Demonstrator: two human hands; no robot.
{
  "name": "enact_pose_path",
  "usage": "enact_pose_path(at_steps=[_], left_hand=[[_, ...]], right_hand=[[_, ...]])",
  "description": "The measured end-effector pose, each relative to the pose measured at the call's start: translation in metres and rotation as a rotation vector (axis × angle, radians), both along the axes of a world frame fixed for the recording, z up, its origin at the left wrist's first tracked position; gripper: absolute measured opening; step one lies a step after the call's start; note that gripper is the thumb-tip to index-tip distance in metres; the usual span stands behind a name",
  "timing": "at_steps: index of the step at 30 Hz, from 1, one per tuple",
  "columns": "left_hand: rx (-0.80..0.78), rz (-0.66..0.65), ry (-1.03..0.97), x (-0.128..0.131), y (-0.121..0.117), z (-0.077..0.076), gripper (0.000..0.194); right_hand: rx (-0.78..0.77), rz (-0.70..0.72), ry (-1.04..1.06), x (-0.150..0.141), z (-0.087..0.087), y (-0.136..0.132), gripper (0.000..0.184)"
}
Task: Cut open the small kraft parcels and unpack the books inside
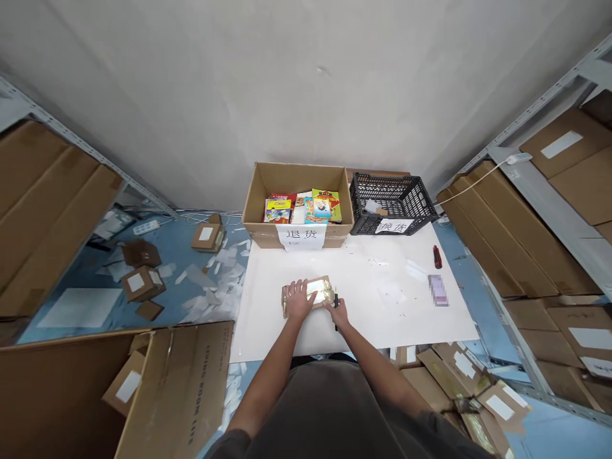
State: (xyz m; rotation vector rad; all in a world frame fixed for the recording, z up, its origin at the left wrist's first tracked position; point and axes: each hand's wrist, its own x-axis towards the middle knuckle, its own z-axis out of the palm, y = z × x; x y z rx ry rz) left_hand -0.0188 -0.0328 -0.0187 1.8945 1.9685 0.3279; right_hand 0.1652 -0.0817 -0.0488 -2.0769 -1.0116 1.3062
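Observation:
A small cardboard package (324,286) wrapped in shiny tape, with a white label, lies on the white table (373,280). Across its left part rests my left hand (297,302), fingers reaching the far edge and thumb stretched over the top, holding it against the table. My right hand (339,315) is closed around a slim black utility knife (336,301) at the package's right end. The knife points away from me; whether its blade touches the package is too small to tell.
Behind stand an open cardboard box (261,236) with colourful booklets (278,210) and a black plastic crate (366,224). A red-and-black tool (437,257) and a blurred purple item (438,290) lie at the right. Cartons and paper scraps (210,299) cover the floor; shelves flank both sides.

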Motion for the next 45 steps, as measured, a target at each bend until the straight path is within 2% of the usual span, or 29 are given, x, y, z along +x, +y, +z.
enact_pose_path(at_steps=[2,3,6,8,10,14,16,18,22,25,28,31,33,37,40,42,45], left_hand=[[-0.062,0.115,0.028,0.006,-0.006,0.005,0.075],[-0.107,0.131,0.034,0.007,-0.009,0.007,0.077],[-0.231,0.033,-0.004,0.001,-0.022,0.008,0.071],[-0.269,0.017,-0.087,-0.005,-0.031,0.004,0.072],[-0.293,0.064,-0.221,-0.009,-0.038,-0.001,0.082],[-0.293,0.058,-0.484,-0.001,-0.046,-0.011,0.104],[-0.279,0.064,-0.579,0.004,-0.046,-0.017,0.103],[-0.271,0.098,-0.712,0.003,-0.044,-0.024,0.100],[-0.328,0.236,-0.990,-0.025,-0.038,-0.042,0.083],[-0.417,0.370,-0.967,-0.053,-0.039,-0.056,0.067],[-0.466,0.373,-0.963,-0.064,-0.044,-0.064,0.068],[-0.497,0.340,-0.975,-0.053,-0.049,-0.066,0.091],[-0.504,0.333,-1.004,-0.039,-0.050,-0.066,0.099],[-0.470,0.257,-1.241,-0.023,-0.048,-0.066,0.083],[-0.467,0.250,-1.372,-0.031,-0.048,-0.066,0.066],[-0.497,0.280,-1.284,-0.041,-0.048,-0.066,0.059],[-0.525,0.376,-0.904,-0.052,-0.046,-0.065,0.056]], right_hand=[[-0.017,-0.017,-0.107,-0.004,0.005,0.027,0.062],[-0.030,-0.017,-0.173,-0.002,0.009,0.042,0.061],[-0.052,0.009,-0.277,0.010,0.023,0.080,0.056],[-0.058,0.026,-0.230,0.020,0.030,0.089,0.053],[-0.087,0.018,-0.093,0.026,0.033,0.081,0.048],[-0.096,0.047,0.212,0.028,0.033,0.037,0.043],[-0.046,0.056,0.317,0.023,0.035,0.019,0.044],[0.025,0.027,0.336,0.017,0.040,0.012,0.044],[0.090,-0.005,0.297,0.004,0.051,0.020,0.046],[-0.008,0.070,0.280,-0.006,0.052,0.028,0.043],[-0.031,0.078,0.243,-0.007,0.046,0.028,0.042],[0.055,-0.066,0.149,0.002,0.037,0.021,0.047],[0.057,-0.122,0.082,0.009,0.032,0.014,0.047],[0.007,-0.079,0.200,0.005,0.031,-0.001,0.046],[0.123,-0.101,0.291,-0.010,0.048,-0.001,0.048],[0.192,-0.099,0.378,-0.021,0.062,0.004,0.052],[0.116,-0.113,0.480,-0.034,0.073,0.011,0.054]])
